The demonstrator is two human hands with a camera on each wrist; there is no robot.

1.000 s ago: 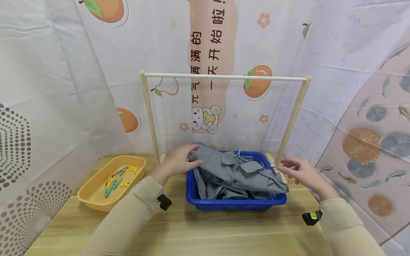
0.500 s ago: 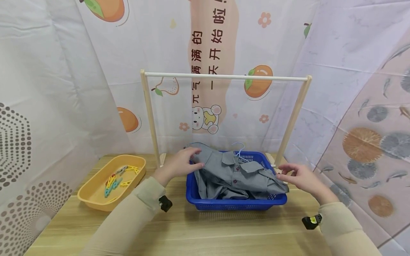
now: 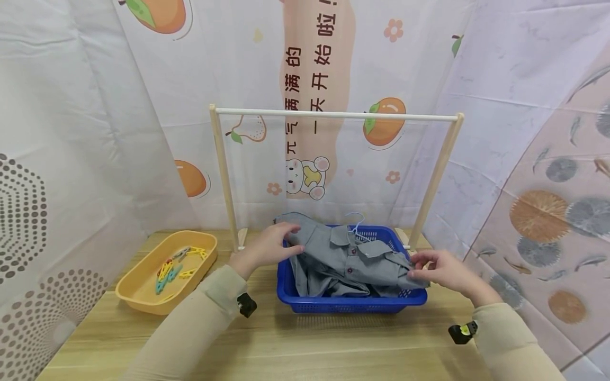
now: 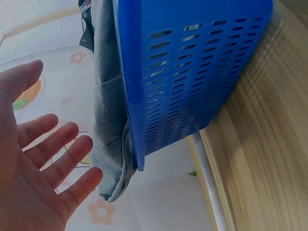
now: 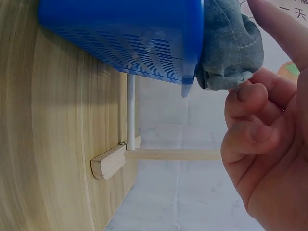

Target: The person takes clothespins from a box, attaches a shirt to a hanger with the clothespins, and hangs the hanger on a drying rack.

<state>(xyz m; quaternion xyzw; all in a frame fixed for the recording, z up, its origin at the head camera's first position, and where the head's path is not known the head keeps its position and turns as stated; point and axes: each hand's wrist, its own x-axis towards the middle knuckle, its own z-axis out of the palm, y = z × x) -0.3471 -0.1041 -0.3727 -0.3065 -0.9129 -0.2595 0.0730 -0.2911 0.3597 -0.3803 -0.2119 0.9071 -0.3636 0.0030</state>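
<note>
A grey shirt (image 3: pixel 345 256) with a collar and dark buttons lies bunched in a blue perforated basket (image 3: pixel 350 304). A pale hanger (image 3: pixel 355 225) pokes out behind its collar. My left hand (image 3: pixel 267 244) is beside the shirt's left end, its fingers spread. In the left wrist view those fingers (image 4: pixel 72 154) stand apart from the cloth. My right hand (image 3: pixel 443 272) is at the shirt's right end, with thumb and fingertips right at the cloth. The right wrist view shows its fingers (image 5: pixel 248 139) loosely bent below the folded sleeve end (image 5: pixel 228 48), thumb above.
A wooden rack with a white top rail (image 3: pixel 333 114) stands behind and around the basket. On the left, a yellow tray (image 3: pixel 135 301) holds several clothes pegs (image 3: pixel 164 272). Everything rests on a wood-grain table (image 3: pixel 305 349), with printed curtains (image 3: pixel 248 53) enclosing it.
My right hand has moved slightly left and down, coming to the shirt's right end. My left hand has barely shifted. Shirt and basket stay in place.
</note>
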